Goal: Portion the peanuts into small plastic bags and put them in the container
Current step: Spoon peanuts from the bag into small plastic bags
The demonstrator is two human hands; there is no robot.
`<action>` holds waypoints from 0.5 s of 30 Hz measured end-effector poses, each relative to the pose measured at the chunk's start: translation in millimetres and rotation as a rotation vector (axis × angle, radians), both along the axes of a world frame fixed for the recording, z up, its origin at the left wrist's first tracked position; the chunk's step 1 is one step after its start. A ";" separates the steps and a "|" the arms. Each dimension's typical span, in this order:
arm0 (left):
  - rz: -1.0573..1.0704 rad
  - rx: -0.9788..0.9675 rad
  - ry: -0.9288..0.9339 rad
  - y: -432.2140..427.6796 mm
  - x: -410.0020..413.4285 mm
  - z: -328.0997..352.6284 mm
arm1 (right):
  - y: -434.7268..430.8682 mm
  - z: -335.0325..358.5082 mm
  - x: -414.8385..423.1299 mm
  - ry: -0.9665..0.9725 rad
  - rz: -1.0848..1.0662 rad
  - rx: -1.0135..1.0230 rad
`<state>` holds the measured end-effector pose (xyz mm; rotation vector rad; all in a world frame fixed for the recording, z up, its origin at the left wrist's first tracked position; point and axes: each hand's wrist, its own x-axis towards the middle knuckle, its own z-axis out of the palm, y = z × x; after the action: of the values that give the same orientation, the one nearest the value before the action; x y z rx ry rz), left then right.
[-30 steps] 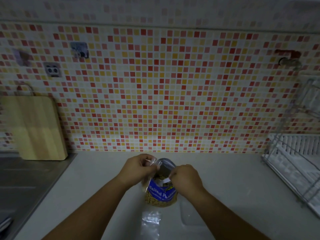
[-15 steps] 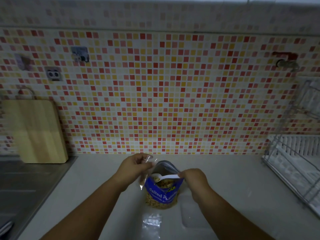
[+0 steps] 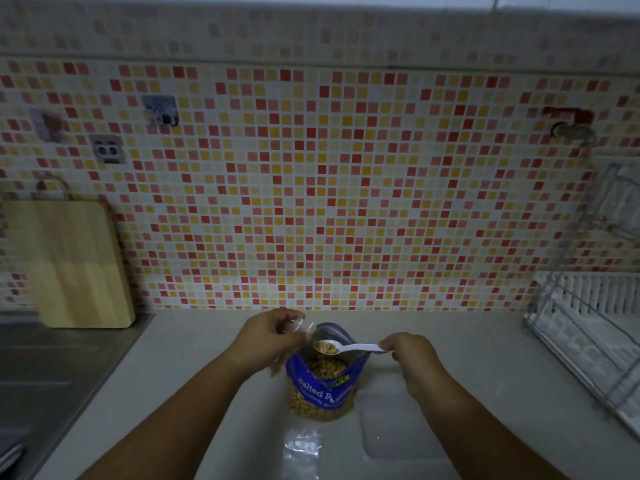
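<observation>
A blue bag of salted peanuts [image 3: 323, 388] stands open on the counter, its lower part clear and full of nuts. My right hand [image 3: 414, 355] pinches the handle of a white plastic spoon [image 3: 349, 347], level above the bag's mouth with peanuts in its bowl. My left hand [image 3: 272, 337] holds a small clear plastic bag [image 3: 303, 325] just left of the spoon's bowl. A clear plastic container [image 3: 398, 431] sits on the counter right of the peanut bag. More small clear bags [image 3: 300, 452] lie in front of it.
A wooden cutting board [image 3: 74, 265] leans on the tiled wall at the left, above a steel sink surface [image 3: 52, 375]. A wire dish rack [image 3: 595, 334] stands at the right edge. The pale counter [image 3: 194, 341] runs between them.
My right hand has pulled the spoon up out of the peanut bag and moved right; the spoon now holds peanuts level beside the small bag in my left hand.
</observation>
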<state>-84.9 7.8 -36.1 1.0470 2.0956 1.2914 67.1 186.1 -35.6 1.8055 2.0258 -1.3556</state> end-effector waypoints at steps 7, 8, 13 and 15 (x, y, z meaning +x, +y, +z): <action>-0.036 -0.107 0.212 3.5 4.9 2.9 | 12.9 17.6 10.4 0.090 -0.069 0.053; -0.046 -0.119 0.230 4.7 5.0 2.6 | 13.8 20.1 12.4 0.153 -0.093 0.064; -0.092 -0.118 0.319 10.7 7.5 1.6 | 9.0 34.3 11.0 0.111 -0.129 0.015; -0.109 -0.116 0.339 14.2 10.0 1.4 | 4.4 41.5 6.7 0.092 -0.095 0.039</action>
<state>-74.9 22.1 -34.7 1.3853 2.2872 0.9813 73.8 190.5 5.9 1.9124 2.0492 -1.4601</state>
